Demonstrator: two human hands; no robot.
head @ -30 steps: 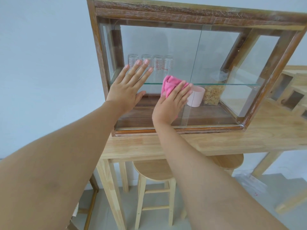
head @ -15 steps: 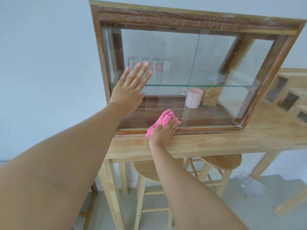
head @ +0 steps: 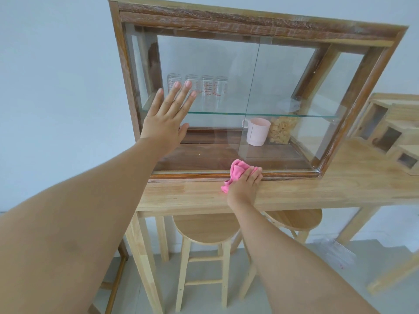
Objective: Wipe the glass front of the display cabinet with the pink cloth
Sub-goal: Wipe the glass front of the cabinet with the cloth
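Bare forearms, no sleeves; fingers (head: 186, 91) with pink-painted nails.

Pink cloth (head: 236, 172) mostly hidden under right hand (head: 244, 185); measuring glasses' (head: 207, 88) markings too small, perhaps red scales.

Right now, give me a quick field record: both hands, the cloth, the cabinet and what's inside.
left hand: flat, fingers spread, on the left glass pane
right hand: closed on the cloth at the bottom edge of the glass
cloth: pink, bunched, at the lower frame near the middle
cabinet: wood frame, glass front, stands on a table
upper shelf: four glasses
lower level: pink cup, jar to its right
under table: two stools
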